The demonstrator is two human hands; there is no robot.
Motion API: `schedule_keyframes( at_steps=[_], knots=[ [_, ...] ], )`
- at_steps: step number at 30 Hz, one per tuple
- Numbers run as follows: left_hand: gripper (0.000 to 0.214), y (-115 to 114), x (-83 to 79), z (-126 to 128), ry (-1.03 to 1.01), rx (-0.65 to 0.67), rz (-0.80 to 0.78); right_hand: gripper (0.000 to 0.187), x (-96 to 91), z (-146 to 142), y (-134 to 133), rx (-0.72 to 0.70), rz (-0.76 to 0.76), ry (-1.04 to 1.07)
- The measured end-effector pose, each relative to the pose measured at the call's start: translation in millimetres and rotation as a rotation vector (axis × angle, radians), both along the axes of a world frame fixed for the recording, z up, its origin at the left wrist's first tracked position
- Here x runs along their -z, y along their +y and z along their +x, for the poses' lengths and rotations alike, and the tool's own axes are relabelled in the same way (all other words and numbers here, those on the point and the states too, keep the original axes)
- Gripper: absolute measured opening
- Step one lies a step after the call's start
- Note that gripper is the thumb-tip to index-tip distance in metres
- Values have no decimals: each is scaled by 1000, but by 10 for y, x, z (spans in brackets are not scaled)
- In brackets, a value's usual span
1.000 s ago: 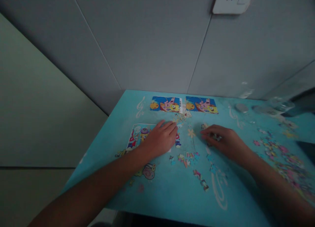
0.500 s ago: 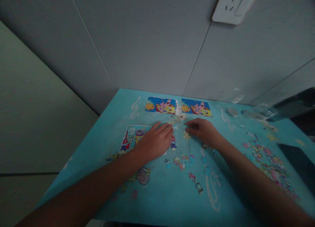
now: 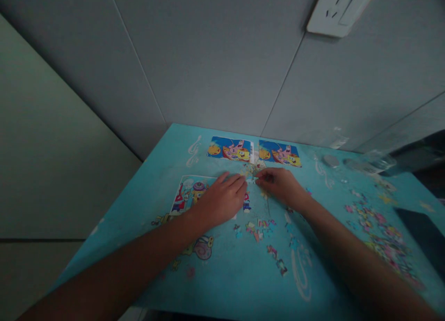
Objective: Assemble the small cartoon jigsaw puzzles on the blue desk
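Observation:
My left hand point(image 3: 227, 195) lies with its fingers stretched out over the right part of a cartoon picture sheet point(image 3: 187, 189), covering much of it. Just right of its fingertips, my right hand point(image 3: 278, 184) pinches a small pale-blue puzzle piece point(image 3: 255, 178) between thumb and forefinger. A narrow strip of joined puzzle pieces point(image 3: 246, 202) shows beside the left hand. Below the hands lie loose puzzle pieces point(image 3: 260, 229) in a loose group, and a short joined row of pieces point(image 3: 277, 260) sits nearer me.
Two blue cartoon cards point(image 3: 230, 149) point(image 3: 280, 153) lie at the back by the wall. A large pile of puzzle pieces point(image 3: 384, 233) spreads on the right, beside a dark flat object point(image 3: 422, 233). Clear containers point(image 3: 377, 161) and a round lid point(image 3: 330, 161) stand at the back right.
My right hand has moved left, close to the left hand's fingertips. The left hand stays nearly where it was. The whole view has shifted slightly.

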State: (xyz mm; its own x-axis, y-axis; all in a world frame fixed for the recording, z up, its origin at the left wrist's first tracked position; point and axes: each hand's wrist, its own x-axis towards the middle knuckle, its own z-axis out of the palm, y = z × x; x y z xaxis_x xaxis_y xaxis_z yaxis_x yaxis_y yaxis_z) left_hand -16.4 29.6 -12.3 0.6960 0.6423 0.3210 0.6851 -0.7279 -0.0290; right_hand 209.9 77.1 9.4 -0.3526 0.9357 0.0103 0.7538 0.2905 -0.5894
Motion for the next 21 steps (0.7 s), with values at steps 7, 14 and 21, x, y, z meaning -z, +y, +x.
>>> schedule_keyframes(
  at_steps=[7,14,21],
  knots=[
    [29,-6,8,-2,-2,3,-2,19,-11,-47,-13,33,47,-62],
    [30,-5,6,0,-1,-5,2,19,-31,-104,-35,31,108,-113],
    [30,3,17,3,2,0,8,17,-15,-128,-20,68,92,-136]
  ],
)
